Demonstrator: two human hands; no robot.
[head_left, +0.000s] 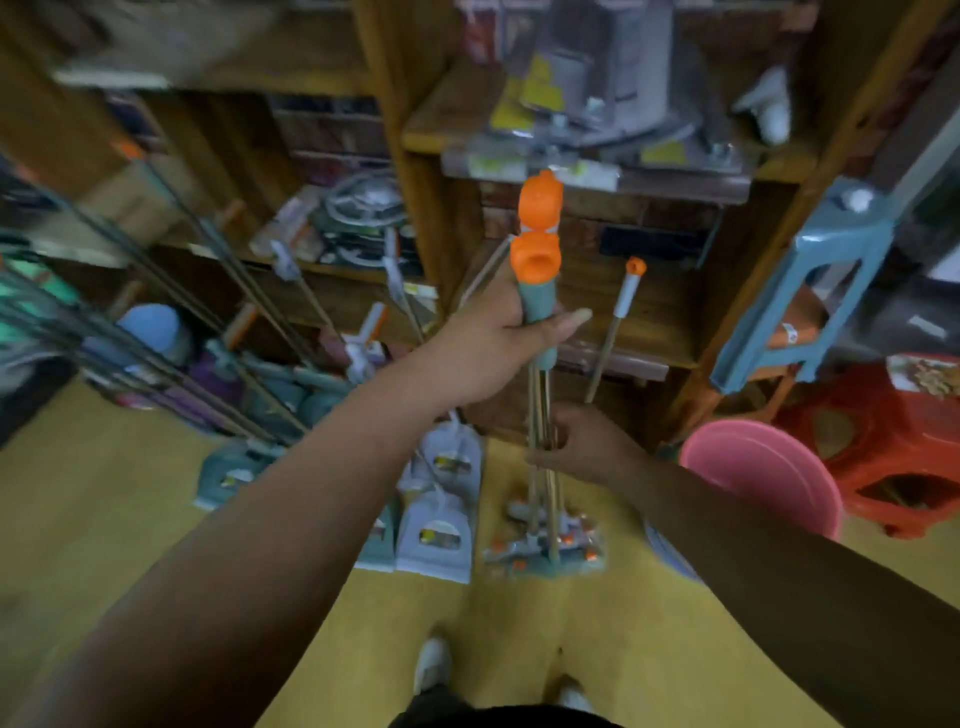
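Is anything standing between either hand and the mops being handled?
No. The left hand already grips the mops near their orange-capped tops, and the right hand holds them lower down. Nothing visible lies between hands and mops.

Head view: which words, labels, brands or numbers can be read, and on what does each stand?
None can be read.
Yellow labels on the light-blue mop heads on the floor: too blurred.
Yellow labels on the shelf packages: too blurred.
White tag on the blue stool: too small.

Orange-capped teal mop handles (537, 291), pink bucket (763, 473), red stool (893, 447).
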